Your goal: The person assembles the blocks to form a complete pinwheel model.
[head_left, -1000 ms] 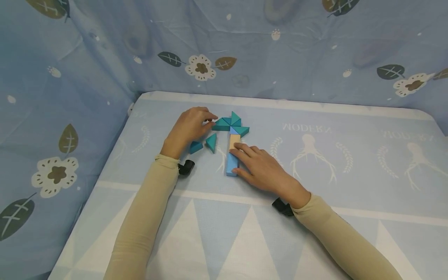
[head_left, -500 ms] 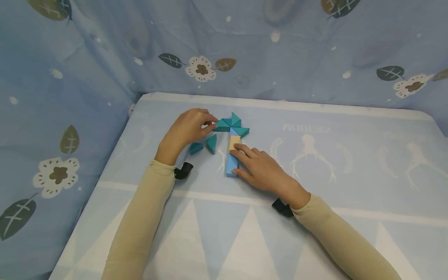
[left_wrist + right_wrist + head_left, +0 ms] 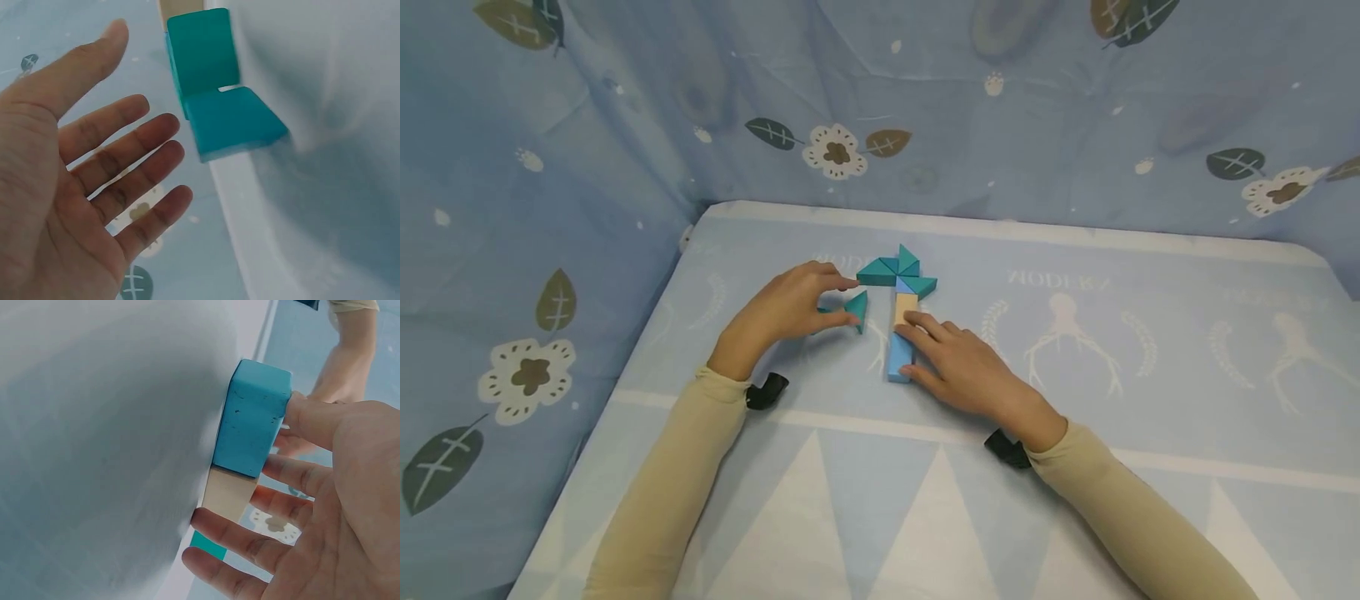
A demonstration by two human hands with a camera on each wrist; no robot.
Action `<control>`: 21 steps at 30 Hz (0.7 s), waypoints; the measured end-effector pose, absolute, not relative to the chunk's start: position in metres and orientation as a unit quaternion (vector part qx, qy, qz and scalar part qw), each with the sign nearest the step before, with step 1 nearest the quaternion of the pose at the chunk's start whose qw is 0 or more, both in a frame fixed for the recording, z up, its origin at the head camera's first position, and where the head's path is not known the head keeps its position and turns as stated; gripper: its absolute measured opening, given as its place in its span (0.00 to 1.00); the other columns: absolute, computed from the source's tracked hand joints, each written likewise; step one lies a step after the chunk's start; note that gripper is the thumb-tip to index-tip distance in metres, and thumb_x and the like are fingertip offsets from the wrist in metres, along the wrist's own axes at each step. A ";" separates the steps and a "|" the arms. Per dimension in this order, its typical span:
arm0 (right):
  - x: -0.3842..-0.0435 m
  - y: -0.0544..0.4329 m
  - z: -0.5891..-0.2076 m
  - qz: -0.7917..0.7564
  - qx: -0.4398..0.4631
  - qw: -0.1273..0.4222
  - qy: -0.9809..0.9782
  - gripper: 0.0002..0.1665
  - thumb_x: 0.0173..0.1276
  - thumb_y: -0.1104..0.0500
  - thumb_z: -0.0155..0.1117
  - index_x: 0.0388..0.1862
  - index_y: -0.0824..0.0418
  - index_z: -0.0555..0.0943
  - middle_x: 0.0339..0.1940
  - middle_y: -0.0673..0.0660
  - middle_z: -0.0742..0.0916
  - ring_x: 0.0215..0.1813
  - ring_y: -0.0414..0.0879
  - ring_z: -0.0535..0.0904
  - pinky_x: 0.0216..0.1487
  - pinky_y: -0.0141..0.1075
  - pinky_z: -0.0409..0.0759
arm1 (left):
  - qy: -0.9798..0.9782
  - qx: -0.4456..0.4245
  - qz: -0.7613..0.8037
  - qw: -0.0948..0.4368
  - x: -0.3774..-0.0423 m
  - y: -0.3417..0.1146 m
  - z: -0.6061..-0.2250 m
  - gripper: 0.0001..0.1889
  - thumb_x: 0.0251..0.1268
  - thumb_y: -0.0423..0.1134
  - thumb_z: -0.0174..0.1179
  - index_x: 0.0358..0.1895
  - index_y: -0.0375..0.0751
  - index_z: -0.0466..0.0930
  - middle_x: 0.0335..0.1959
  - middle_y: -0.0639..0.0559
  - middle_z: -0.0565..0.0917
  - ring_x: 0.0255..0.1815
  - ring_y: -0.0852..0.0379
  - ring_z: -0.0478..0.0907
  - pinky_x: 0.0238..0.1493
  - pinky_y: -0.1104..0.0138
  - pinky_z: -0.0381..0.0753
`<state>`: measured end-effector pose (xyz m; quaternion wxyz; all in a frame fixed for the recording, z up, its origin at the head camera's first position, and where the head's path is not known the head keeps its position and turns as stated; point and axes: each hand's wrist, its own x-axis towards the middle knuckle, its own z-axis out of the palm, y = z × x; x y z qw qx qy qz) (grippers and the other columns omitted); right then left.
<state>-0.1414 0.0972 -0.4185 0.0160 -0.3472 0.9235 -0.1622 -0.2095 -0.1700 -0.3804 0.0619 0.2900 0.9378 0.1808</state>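
My left hand is held with fingers spread around nothing, its thumb at a loose teal triangular block; contact cannot be told. A darker teal block lies close by, mostly hidden by that hand in the head view. My right hand rests its fairly straight fingers along a column made of a blue block and a plain wooden block, the thumb touching the blue one's side. Above the column, a small light-blue triangle and several teal triangular blocks form a pinwheel-like shape.
A patterned cloth covers the table. Blue flowered fabric hangs at the back and left. Black wrist-worn devices show under both wrists.
My left hand has drawn away from the pinwheel's left teal block, moving down and left towards the loose blocks, and its fingers have spread. The right hand stays on the column.
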 end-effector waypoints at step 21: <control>-0.141 0.097 -0.419 -0.170 -0.346 0.017 0.923 0.33 0.74 0.44 0.56 0.73 0.56 0.68 0.73 0.57 0.70 0.62 0.60 0.77 0.55 0.55 0.79 | 0.933 0.309 0.174 0.064 -0.207 -0.171 -0.397 0.29 0.56 0.49 0.72 0.61 0.44 0.80 0.50 0.49 0.84 0.51 0.51 0.78 0.55 0.57 0.78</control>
